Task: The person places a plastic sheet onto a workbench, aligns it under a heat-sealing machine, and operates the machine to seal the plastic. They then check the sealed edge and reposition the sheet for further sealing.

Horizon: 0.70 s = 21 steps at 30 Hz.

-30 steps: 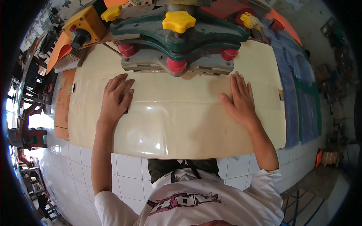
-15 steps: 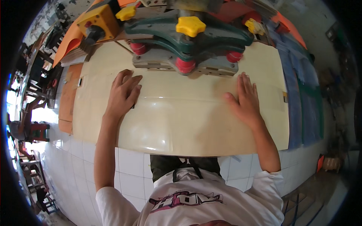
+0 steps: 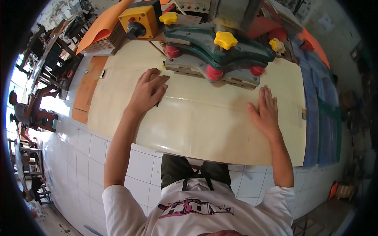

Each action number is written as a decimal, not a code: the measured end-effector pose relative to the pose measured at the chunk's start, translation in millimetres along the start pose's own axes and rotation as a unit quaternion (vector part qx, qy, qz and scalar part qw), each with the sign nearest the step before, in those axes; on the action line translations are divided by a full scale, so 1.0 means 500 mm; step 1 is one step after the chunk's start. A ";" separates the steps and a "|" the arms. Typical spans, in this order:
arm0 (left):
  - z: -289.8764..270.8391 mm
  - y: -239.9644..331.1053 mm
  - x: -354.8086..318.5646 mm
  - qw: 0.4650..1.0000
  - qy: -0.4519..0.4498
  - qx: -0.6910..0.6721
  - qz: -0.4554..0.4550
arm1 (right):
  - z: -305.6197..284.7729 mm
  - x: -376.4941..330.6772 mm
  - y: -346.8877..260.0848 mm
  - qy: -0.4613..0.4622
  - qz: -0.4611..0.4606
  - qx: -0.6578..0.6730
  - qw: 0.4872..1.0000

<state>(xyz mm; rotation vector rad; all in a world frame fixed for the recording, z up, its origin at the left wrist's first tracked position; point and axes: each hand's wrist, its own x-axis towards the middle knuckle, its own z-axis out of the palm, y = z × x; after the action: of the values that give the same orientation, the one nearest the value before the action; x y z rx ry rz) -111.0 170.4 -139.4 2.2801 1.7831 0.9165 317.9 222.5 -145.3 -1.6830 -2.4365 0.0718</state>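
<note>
A large cream-coloured glossy sheet (image 3: 220, 135) covers the table in front of me. My left hand (image 3: 149, 92) rests on its left part, fingers bent but apart, near the left end of a press head. A small dark piece (image 3: 156, 104) shows beside that palm; most of it is hidden. Palm down, my right hand (image 3: 267, 112) lies on the sheet with fingers stretched and the thumb held away. Just beyond both hands is the press head (image 3: 220, 47), green and grey with red round feet (image 3: 214, 72) and a yellow star-shaped knob (image 3: 225, 40).
At the back left stands a yellow control box (image 3: 138, 21) with a black knob, beside stacked sheets under orange material (image 3: 103, 29). Blue plastic sheeting (image 3: 311, 118) drapes the right side. A brown board (image 3: 86, 92) edges the left. Someone sits (image 3: 23, 112) at the far left.
The whole view has shifted and tilted slightly, so the press and the table appear further right. Both hands stay in nearly the same places on the cream sheet.
</note>
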 end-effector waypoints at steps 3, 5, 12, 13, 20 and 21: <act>-0.005 0.010 0.002 0.999 0.008 -0.040 -0.015 | 0.002 -0.003 0.006 0.010 -0.007 0.009 1.000; -0.014 0.015 -0.004 0.995 0.020 -0.091 -0.045 | 0.009 -0.003 0.008 0.018 -0.014 0.017 1.000; -0.017 0.300 -0.034 0.944 0.015 -0.201 0.262 | 0.020 -0.002 0.020 0.026 -0.016 -0.004 1.000; 0.008 0.379 -0.049 0.899 -0.013 -0.278 0.337 | 0.021 0.002 0.022 0.026 -0.017 -0.004 1.000; 0.091 0.861 -0.139 0.540 -0.206 -0.626 0.523 | 0.010 -0.001 0.016 0.017 0.005 -0.012 1.000; 0.086 0.876 -0.142 0.525 -0.219 -0.626 0.533 | 0.011 0.001 0.014 0.019 0.000 -0.014 1.000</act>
<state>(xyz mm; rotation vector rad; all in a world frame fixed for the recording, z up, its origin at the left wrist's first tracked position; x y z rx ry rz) 273.2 -16.8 -12.3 1.8166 -0.7175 0.9551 323.4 225.8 -151.6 -1.6807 -2.4196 0.0067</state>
